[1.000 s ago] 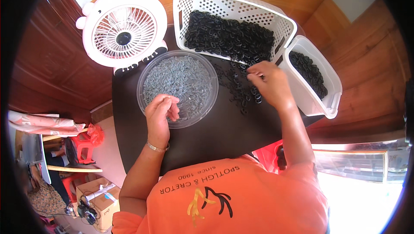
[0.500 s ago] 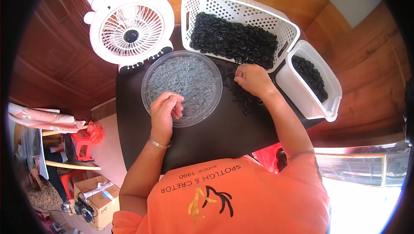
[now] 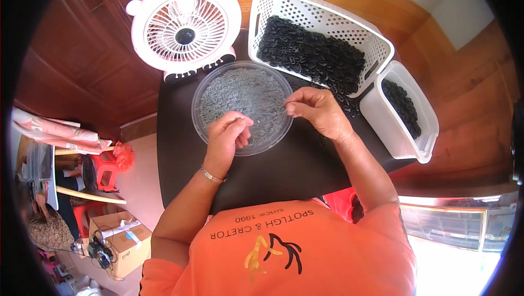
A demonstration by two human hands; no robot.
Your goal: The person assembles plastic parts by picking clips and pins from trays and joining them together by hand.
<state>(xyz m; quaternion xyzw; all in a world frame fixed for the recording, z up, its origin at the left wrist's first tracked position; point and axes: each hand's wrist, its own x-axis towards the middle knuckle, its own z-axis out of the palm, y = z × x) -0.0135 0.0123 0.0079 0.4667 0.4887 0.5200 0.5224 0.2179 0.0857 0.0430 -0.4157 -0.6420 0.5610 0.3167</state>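
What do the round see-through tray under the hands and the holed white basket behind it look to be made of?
The round tray looks like thin clear plastic: the small grey pieces and the dark table show through it, and its rim glints. The basket seems moulded white plastic with a matt finish, its walls pierced by even rows of holes. The black pieces inside are too small to judge, perhaps plastic or rubber.

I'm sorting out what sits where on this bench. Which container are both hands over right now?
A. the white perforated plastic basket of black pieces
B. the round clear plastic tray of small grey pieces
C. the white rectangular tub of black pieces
B: the left hand and right hand are both over the round clear plastic tray of small grey pieces.
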